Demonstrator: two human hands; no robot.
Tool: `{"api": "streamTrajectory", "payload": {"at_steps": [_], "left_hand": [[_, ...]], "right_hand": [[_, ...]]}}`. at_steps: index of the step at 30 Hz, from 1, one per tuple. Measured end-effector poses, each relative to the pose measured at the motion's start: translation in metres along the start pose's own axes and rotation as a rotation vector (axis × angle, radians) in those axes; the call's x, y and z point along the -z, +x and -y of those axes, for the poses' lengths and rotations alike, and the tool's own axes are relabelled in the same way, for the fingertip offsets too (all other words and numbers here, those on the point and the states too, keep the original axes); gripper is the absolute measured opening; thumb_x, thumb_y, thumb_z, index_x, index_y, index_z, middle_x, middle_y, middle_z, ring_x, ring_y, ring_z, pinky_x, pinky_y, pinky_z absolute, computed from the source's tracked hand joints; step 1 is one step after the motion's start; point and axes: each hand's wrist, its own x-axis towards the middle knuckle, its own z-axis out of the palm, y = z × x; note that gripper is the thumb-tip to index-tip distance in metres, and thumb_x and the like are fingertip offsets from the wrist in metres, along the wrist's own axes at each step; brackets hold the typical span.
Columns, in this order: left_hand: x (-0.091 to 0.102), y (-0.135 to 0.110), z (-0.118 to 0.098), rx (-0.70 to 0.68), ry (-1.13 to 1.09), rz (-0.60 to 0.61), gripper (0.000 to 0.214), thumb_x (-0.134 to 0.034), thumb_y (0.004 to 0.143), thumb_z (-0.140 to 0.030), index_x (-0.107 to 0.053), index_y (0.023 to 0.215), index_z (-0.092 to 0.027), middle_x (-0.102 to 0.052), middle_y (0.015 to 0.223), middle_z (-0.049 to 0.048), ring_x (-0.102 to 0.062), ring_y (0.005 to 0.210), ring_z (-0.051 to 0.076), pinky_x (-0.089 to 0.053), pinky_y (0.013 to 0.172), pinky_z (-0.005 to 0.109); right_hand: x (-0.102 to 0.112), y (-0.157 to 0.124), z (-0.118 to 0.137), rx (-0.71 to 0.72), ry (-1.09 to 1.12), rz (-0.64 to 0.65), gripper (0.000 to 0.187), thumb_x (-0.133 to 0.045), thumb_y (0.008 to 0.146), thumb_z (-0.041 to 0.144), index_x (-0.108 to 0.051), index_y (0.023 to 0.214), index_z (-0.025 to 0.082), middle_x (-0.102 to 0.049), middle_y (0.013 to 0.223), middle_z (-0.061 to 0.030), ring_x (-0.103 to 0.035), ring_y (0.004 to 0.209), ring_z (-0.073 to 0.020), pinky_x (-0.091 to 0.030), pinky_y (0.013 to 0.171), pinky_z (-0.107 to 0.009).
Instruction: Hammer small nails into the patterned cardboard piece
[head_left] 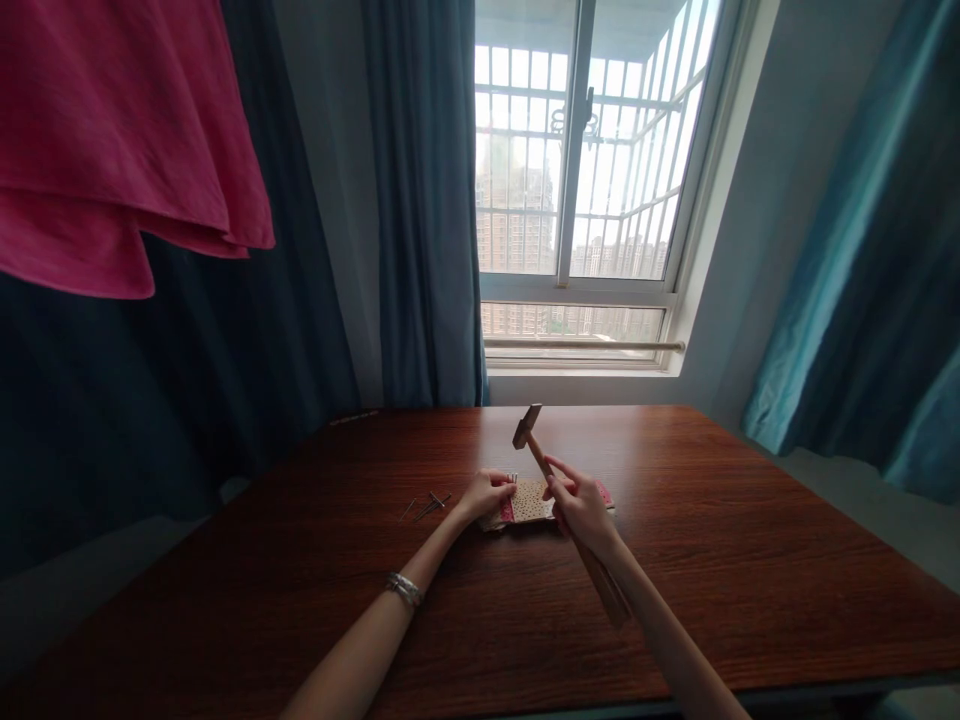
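My right hand grips a hammer by its wooden handle. The hammer's head is raised above the table, and the handle's lower end slants down past my wrist. At the left end of a flat, patterned piece, my left hand has thumb and fingers pinched together at thin upright nails. This piece has a spotted cream middle and pink parts at both ends; my right hand covers some of it. Several loose nails lie on the table left of my left hand.
The brown wooden table stretches out to the wall below a barred window. Blue curtains hang on both sides. A pink cloth hangs at the upper left, above the table's height.
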Motion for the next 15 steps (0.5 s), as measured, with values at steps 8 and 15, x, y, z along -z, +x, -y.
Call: {"api": "streamTrajectory", "payload": {"at_steps": [8, 15], "left_hand": [[0.010, 0.001, 0.001, -0.004, -0.090, 0.087, 0.036, -0.062, 0.063, -0.039, -0.068, 0.083, -0.010, -0.065, 0.072, 0.0061, -0.057, 0.065, 0.015, -0.042, 0.058, 0.023], [0.030, -0.001, 0.004, 0.010, -0.158, 0.131, 0.036, -0.060, 0.065, -0.038, -0.068, 0.085, -0.010, -0.068, 0.079, 0.0074, -0.060, 0.072, 0.018, -0.045, 0.066, 0.026]], "right_hand": [[0.031, 0.022, -0.044, -0.065, 0.017, -0.219, 0.056, -0.051, 0.074, 0.039, -0.043, 0.125, 0.016, -0.056, 0.060, 0.0015, -0.040, 0.035, -0.0052, -0.037, 0.028, -0.016], [0.042, 0.032, -0.077, -0.100, 0.050, -0.295, 0.056, -0.052, 0.074, 0.035, -0.043, 0.125, 0.014, -0.057, 0.060, 0.0004, -0.042, 0.036, -0.0060, -0.037, 0.029, -0.017]]}}
